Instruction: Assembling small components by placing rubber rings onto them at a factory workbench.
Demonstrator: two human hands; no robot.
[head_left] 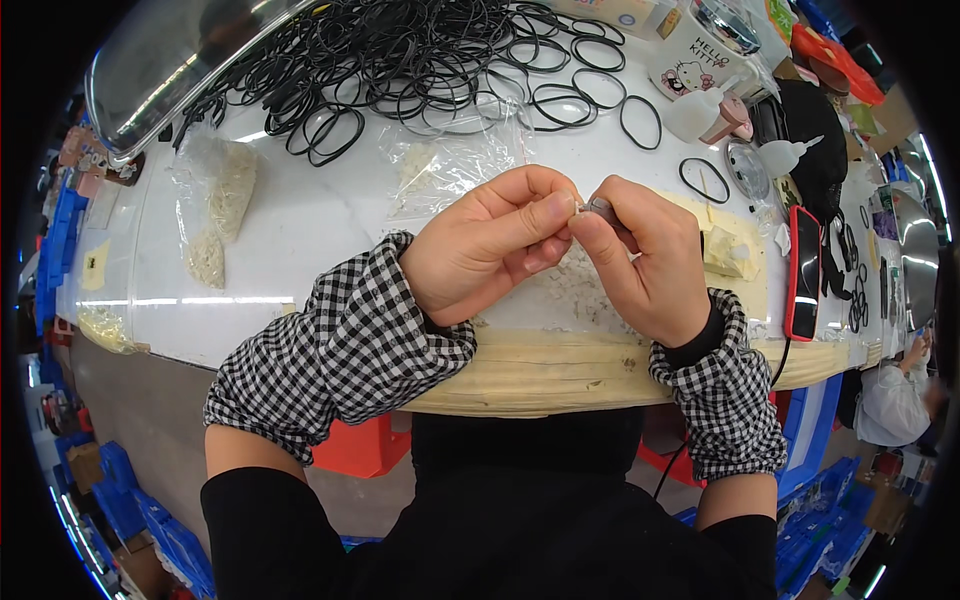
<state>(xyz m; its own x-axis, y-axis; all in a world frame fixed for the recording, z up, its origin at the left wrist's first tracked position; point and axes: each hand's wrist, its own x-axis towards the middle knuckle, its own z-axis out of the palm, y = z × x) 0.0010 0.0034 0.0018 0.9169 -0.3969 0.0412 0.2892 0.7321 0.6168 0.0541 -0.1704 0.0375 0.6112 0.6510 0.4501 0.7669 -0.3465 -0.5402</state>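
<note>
Over the table's near edge, my left hand [490, 240] pinches a tiny pale piece [579, 209] between thumb and forefinger. It is too small to name. My right hand [655, 260] meets it fingertip to fingertip, closed round a small flat grey object [610, 213], mostly hidden by the fingers. Beneath both hands lie many small whitish bits [575, 290] on the tabletop. Just beyond my left hand rests an opened clear plastic bag [450, 165] with pale small pieces in it.
Black rubber rings [400, 70] are heaped at the back. A second clear bag [228, 190] of pale pieces lies left. To the right are a yellowish block [728, 252], a red-cased phone [803, 275] with a cable, and white squeeze bottles [692, 115]. A wooden edge [540, 375] borders the table.
</note>
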